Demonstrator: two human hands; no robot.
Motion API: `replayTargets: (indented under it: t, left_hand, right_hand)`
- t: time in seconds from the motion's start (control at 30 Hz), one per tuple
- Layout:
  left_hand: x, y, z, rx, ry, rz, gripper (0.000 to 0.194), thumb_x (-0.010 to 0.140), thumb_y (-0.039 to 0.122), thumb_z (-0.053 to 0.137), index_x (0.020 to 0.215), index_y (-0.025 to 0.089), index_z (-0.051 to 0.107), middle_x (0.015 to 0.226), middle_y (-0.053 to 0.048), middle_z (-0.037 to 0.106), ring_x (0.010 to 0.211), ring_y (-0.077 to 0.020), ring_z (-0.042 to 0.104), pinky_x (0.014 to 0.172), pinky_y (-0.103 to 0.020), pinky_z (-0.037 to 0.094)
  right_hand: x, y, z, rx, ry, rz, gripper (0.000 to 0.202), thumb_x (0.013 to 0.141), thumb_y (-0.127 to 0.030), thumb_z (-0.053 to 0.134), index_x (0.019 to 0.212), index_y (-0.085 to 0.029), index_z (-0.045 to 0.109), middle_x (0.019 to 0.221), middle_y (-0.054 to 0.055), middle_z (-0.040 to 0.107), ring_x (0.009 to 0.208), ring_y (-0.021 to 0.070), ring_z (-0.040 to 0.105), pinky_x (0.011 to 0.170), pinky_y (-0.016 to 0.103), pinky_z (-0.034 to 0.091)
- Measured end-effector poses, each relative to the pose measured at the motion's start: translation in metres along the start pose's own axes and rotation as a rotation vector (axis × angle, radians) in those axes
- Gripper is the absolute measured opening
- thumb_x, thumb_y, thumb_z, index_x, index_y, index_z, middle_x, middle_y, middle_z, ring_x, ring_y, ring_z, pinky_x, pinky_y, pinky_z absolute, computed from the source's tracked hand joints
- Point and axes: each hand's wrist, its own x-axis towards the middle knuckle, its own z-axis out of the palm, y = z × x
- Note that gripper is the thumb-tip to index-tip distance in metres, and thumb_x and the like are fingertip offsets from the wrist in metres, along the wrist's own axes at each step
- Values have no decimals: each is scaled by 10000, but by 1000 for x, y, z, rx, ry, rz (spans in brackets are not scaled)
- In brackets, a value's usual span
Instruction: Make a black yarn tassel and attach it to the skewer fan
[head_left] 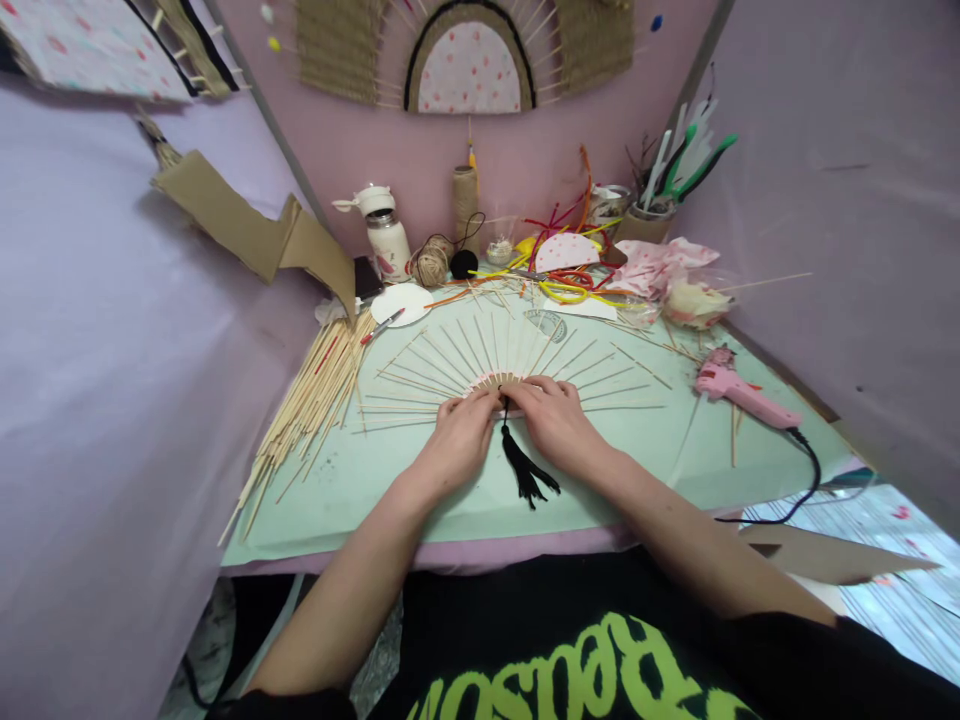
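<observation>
A fan frame of thin wooden sticks (457,345) lies spread on the table, its sticks fanning out from a small half-round base (491,381). My left hand (466,432) grips the base from the left, fingers bent over it. From the right, my right hand (559,420) holds the same base, with its thumb and index finger close to the left fingertips. Between the two hands a black tassel (523,468) hangs by its cord from the middle of the base and lies on the table. Fingers cover much of the base, and whether they pinch the cord too is unclear.
Loose sticks (304,410) are heaped at the left. A pink glue gun (746,395) with a black cable lies at the right. Along the back stand a white bottle (390,245), twine (433,263), pipe cleaners (570,285) and a tool pot (645,222). A protractor (546,324) lies behind the fan.
</observation>
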Motion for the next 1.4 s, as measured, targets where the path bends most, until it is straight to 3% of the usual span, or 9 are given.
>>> replayTargets:
  t: [0.17, 0.33, 0.53, 0.7, 0.8, 1.0, 1.23, 1.4]
  left_hand:
    - [-1, 1, -3, 21, 13, -5, 246, 925, 113, 380, 1084, 215, 537, 1217, -56, 630, 1165, -184, 541, 1044, -425, 305]
    - [-18, 16, -3, 118, 158, -75, 298, 915, 123, 413, 1153, 219, 566, 1079, -69, 646, 1066, -219, 554, 949, -405, 364]
    - [-34, 37, 12, 105, 16, -68, 334, 956, 348, 410, 1240, 261, 562, 962, -71, 542, 971, -242, 502, 833, -392, 417]
    - [-33, 31, 13, 82, -30, -59, 324, 980, 378, 340, 977, 222, 624, 1001, -65, 548, 1001, -237, 485, 873, -415, 392]
    - [-33, 30, 12, 40, -35, -55, 320, 986, 363, 335, 927, 212, 611, 1022, -59, 570, 1003, -226, 495, 876, -411, 386]
    - [-35, 33, 7, -66, -42, -29, 244, 964, 368, 420, 1076, 223, 582, 1058, -60, 629, 1029, -227, 546, 907, -407, 402]
    - [-26, 18, -3, 67, 176, -156, 266, 946, 363, 465, 1103, 190, 592, 1124, -98, 638, 1103, -260, 535, 951, -424, 409]
    - [-17, 23, 0, 157, 82, -134, 351, 924, 354, 506, 1232, 193, 556, 1305, -106, 580, 1208, -291, 476, 996, -466, 393]
  right_hand:
    - [8, -3, 2, -66, -30, 3, 337, 945, -160, 443, 1243, -230, 583, 1303, 82, 606, 1137, 278, 445, 878, 403, 285]
    - [9, -4, 4, -130, -45, 13, 310, 946, -174, 455, 1214, -221, 602, 1286, 94, 604, 1142, 285, 443, 875, 412, 292]
    - [8, -3, 4, -161, -52, -4, 313, 949, -229, 488, 1249, -218, 581, 1312, 94, 593, 1145, 273, 447, 865, 413, 298]
    - [8, -2, 4, -168, -52, 5, 309, 961, -219, 462, 1245, -237, 583, 1317, 79, 598, 1149, 276, 447, 857, 419, 290]
    - [7, -2, 3, -164, -54, 6, 318, 959, -210, 460, 1253, -242, 577, 1329, 80, 591, 1152, 273, 447, 856, 419, 289]
    - [6, 1, 2, -118, -11, -5, 338, 951, -175, 434, 1247, -254, 575, 1354, 64, 583, 1152, 260, 451, 859, 408, 280]
    - [-1, 10, -2, -95, 122, 70, 430, 903, -97, 423, 1293, -217, 557, 1361, 95, 577, 1193, 259, 457, 904, 400, 274]
    - [-1, 14, 2, -13, 83, 62, 443, 887, -83, 417, 1295, -193, 553, 1310, 109, 619, 1178, 251, 493, 908, 394, 283]
